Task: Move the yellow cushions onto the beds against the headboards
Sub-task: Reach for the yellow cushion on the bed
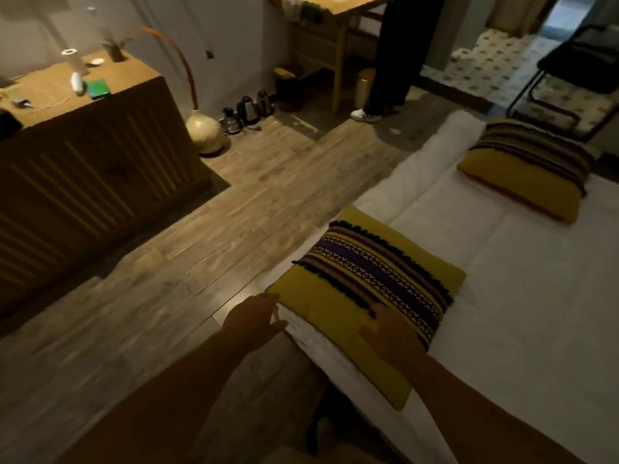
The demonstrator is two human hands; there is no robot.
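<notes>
Both forearms reach forward from the bottom of the view. The left hand (254,318) hangs open, fingers spread, over the floor (174,262) just off the bed's edge, beside the near corner of the near cushion (365,296) and gripping nothing. The right hand (390,333) lies flat and open on that cushion's yellow top, next to its striped band. The cushion sits flat on the white bed (522,296), its left side level with the mattress edge, one corner slightly past it. White bedding lies bare to its right and beyond it. Farther up the bed a second cushion (526,169) lies flat, well apart from the first. Left of the bed, a wide strip of wooden floor stays open up to a cabinet (90,155). Beyond stand a round vase (205,133), kettles (248,112), a desk (335,15) and a standing person's legs (392,61).
</notes>
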